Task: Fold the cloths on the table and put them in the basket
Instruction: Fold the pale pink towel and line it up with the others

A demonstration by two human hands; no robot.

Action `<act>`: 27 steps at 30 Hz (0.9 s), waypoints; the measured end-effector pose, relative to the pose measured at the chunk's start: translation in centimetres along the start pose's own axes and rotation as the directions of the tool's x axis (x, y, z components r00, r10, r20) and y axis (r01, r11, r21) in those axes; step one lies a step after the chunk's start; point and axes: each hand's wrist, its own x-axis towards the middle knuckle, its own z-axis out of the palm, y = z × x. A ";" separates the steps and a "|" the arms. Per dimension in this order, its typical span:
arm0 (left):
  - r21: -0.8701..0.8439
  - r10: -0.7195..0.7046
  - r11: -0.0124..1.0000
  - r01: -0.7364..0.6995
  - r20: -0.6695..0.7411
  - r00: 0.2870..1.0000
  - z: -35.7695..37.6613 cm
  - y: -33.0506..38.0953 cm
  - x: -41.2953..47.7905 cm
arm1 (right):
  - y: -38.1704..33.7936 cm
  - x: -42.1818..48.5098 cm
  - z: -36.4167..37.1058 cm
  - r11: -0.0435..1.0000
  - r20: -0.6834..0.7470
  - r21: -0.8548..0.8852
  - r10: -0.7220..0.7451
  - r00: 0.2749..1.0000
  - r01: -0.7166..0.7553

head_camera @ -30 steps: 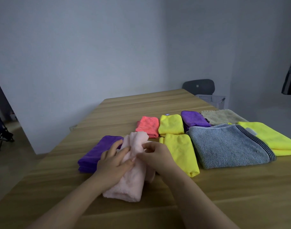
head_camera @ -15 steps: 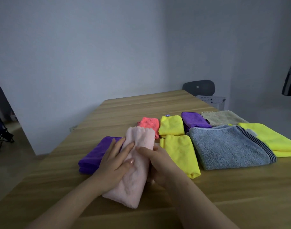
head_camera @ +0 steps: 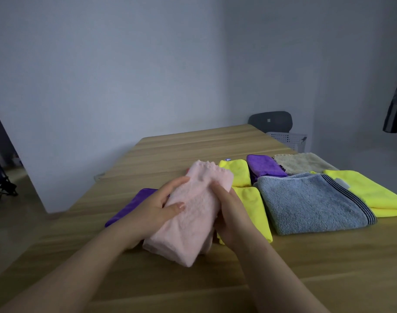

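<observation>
A folded pink cloth [head_camera: 193, 208] is held between both hands, its far end tilted up off the wooden table [head_camera: 193, 141]. My left hand [head_camera: 155, 207] grips its left side with the thumb laid across the top. My right hand [head_camera: 231, 214] holds its right side, fingers curled around the edge. Other folded cloths lie around: a purple cloth [head_camera: 128, 207] at the left, two yellow cloths [head_camera: 237, 172] [head_camera: 255, 205], a second purple cloth [head_camera: 265, 166], a beige cloth [head_camera: 303, 162], a grey towel [head_camera: 312, 202] and a large yellow cloth [head_camera: 373, 193]. The white basket [head_camera: 289, 138] stands beyond the table's right edge.
A dark chair [head_camera: 270, 120] stands behind the basket. A folding stool [head_camera: 0, 184] sits on the floor at the far left. Bare wood spans the table's far half and the near edge in front of my arms.
The pink cloth went from lying flat under my hands to being picked up, its far end now raised and covering the coral cloth. Both hands shifted to its sides.
</observation>
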 end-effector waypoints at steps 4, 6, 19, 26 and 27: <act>-0.126 -0.099 0.989 0.074 -0.206 0.974 -1.0 0.2 1.2 | 0.3 0.4 -0.8 0.896 -0.219 -0.431 -0.219 0.951 0.107; -0.184 -0.132 0.979 0.082 -0.280 0.951 -2.1 0.2 2.5 | 0.4 0.2 -1.2 0.828 -0.227 -0.549 -0.279 0.933 0.114; -0.081 -0.132 0.991 0.109 -0.364 0.922 -8.5 -4.2 16.8 | 1.7 1.7 -2.1 0.606 -0.234 -0.795 -0.279 0.931 -0.018; 0.737 -0.104 0.610 0.290 -0.289 0.952 -6.7 -10.4 20.4 | 1.9 2.6 -2.9 0.482 -0.219 -0.875 -0.313 0.924 -0.044; 0.737 -0.072 0.625 0.259 -0.276 0.958 -6.1 -10.2 20.3 | 2.1 2.7 -3.0 0.454 -0.212 -0.890 -0.323 0.922 -0.046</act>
